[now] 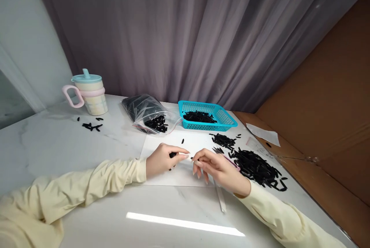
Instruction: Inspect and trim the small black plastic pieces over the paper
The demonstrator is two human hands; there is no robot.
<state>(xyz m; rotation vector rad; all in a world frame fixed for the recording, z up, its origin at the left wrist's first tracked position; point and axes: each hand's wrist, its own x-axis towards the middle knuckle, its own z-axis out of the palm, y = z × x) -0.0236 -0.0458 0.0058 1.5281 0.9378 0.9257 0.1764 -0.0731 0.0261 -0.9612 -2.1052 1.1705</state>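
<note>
Both hands are above a white sheet. My left hand is closed, and small black elongated pieces show inside its curled fingers. Its thumb and index finger reach towards my right hand. The fingertips of that hand are pinched together, with a tiny dark bit at their tips; what it is cannot be made out. One loose black piece lies on the sheet beyond the hands. Behind my right hand a pink-handled tool is partly hidden.
A turquoise basket and a clear plastic bag at the back hold black pieces. Black heaps lie on the right. A lidded cup stands back left. A white strip lies near my right wrist.
</note>
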